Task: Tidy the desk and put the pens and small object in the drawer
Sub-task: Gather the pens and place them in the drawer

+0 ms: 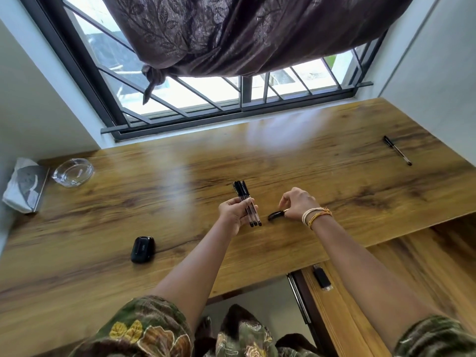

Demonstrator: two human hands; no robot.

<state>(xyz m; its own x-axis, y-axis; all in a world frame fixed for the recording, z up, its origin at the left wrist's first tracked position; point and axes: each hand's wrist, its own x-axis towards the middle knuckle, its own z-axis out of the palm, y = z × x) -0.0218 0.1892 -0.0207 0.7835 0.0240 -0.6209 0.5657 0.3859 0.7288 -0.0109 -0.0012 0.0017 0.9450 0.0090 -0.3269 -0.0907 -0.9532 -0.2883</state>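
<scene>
Barred window (206,94) with a knotted brown curtain (244,34) above; below it a long wood-grain desk (322,155) fills my view. An open drawer (373,274) sits at lower right, under the desk's near edge, with a small black lighter-like item (322,277) lying in it.

Far left: tissue pack (24,185), glass ashtray (73,173) just beside it. Near-left of centre: a small black case (143,249), flat on the desk, untouched.

Far right: one lone pen (397,150), well apart from everything else.

Centre: my left hand (233,212) grips a bundle of three pens (247,203), fingers curled round the clear barrels, caps pointing away, tips toward me. My right hand (298,203) has fingers bent down, pinching at a small dark object (276,215) resting on the desk; the fingertips touch its right end, but whether it is lifted I cannot tell.

Handling judgement: pens are light, stiff, smooth plastic, liable to slip past each other in a bundle, so hold mid-barrel with firm wrap. The dark object looks small, rigid, rounded; a pinch across its narrow width seems best. The black case looks glossy, likely slippery; take it across its sides.
</scene>
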